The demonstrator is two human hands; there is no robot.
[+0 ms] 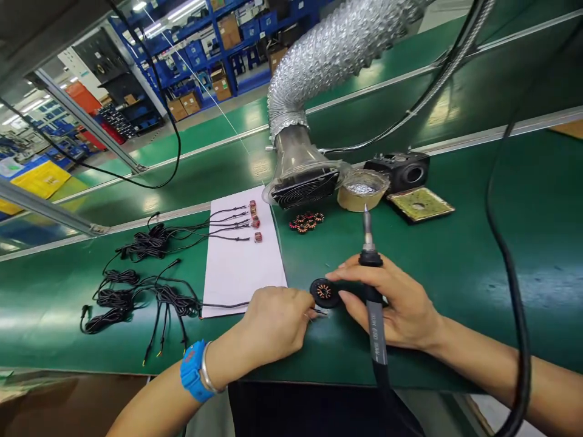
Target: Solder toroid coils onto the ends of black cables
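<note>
Green worktop [492,243], glossy with reflected light, runs beneath both hands, and on it everything spreads out from a black disc [323,292] with a ring of copper windings on its face. That disc sits just above the worktop's near part, between the 2 hands, pinched by the right hand's [401,303] thumb and fingertip. The same hand is closed around a soldering iron [377,328], its tip pointing away from the person, apart from the disc. The left hand [277,318] is closed on a black cable [223,305], thin wire ends showing past its fingers; whether it touches the disc, I cannot tell.

Beyond lie a white sheet [241,267] bearing small coils [258,237], and a cluster of copper rings [306,223] on bare green. Bundled black cables [155,240] fill the left side. Farther back stand a fan hood [305,182] under a crinkled silver duct [328,54], a round tan tub [357,200] and a square yellowish pad [421,205]. Across the room, blue shelving [212,27] carries cardboard boxes [229,30] and blue bins.
</note>
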